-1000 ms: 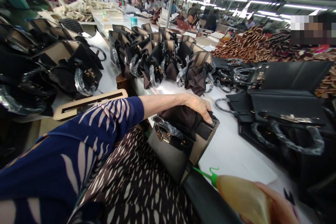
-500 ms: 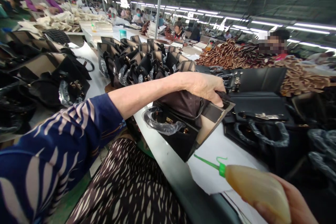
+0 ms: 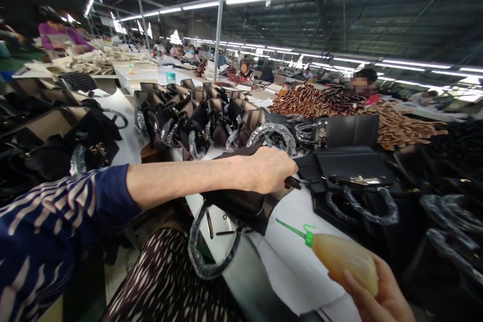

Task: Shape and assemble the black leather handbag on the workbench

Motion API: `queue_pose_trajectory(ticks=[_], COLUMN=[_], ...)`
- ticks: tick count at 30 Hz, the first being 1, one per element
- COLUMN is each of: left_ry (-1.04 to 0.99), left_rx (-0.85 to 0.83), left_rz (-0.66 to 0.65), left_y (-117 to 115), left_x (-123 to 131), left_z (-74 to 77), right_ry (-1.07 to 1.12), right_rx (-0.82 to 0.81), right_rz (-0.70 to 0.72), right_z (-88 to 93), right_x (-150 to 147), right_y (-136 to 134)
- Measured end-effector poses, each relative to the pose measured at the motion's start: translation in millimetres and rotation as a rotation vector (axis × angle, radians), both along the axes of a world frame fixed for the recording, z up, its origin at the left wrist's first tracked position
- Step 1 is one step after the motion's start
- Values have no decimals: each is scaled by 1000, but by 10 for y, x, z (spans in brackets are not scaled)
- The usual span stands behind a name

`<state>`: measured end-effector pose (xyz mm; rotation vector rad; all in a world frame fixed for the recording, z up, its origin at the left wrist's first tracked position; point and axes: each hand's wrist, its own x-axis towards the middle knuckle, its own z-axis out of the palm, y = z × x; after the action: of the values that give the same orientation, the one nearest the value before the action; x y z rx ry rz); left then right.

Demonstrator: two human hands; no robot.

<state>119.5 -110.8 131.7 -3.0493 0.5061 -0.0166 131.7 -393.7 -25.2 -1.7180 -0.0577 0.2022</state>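
Note:
My left hand [image 3: 273,170] reaches across and is closed on the edge of a dark handbag [image 3: 241,202]. Much of the bag lies under my forearm, and the fingertips are partly hidden. A plastic-wrapped handle [image 3: 199,266] of this bag hangs over the near table edge. In my right hand [image 3: 381,287], at the lower right, is a squeeze bottle [image 3: 341,259] of yellowish liquid. Its thin green nozzle [image 3: 290,227] points left toward the bag, apart from it. White paper [image 3: 298,266] lies beneath the bottle.
Several upright black handbags [image 3: 192,115] crowd the table behind my arm. More black bags [image 3: 350,176] lie on the right, others [image 3: 79,131] on the left. Brown leather pieces [image 3: 313,100] are heaped farther back. Co-workers sit at distant tables, and a metal post [image 3: 220,25] rises behind the bags.
The handbag has turned over and swung its handle down toward me; its beige inside is mostly out of sight. The bottle has shifted slightly left, still in my right hand. The view has tilted upward.

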Motion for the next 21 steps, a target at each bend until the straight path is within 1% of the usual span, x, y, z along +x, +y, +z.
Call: queue_pose_trajectory(ticks=[2, 4, 7, 10, 13, 15, 21], left_ry=[40, 68, 75, -5, -88, -119, -118], left_rx=[-13, -24, -71, -123, -115, -103, -77], left_rz=[21, 12, -36, -80, -93, -93, -105], left_y=[1, 21, 76, 140, 183, 193, 184], left_x=[31, 80, 139, 152, 125, 92, -52], left_z=[-9, -47, -170, -309, -397, -427, -485], right_ry=[-33, -64, -91, -124, -159, -177, -208], right_rx=[-6, -28, -87, -153, -200, -207, -262], right_rz=[27, 33, 40, 19, -23, -19, -4], right_z=[-8, -20, -81, -199, -316, -365, -397], right_x=[33, 83, 195, 330, 435, 472, 483], right_y=[80, 148, 213, 252, 293, 312, 271])
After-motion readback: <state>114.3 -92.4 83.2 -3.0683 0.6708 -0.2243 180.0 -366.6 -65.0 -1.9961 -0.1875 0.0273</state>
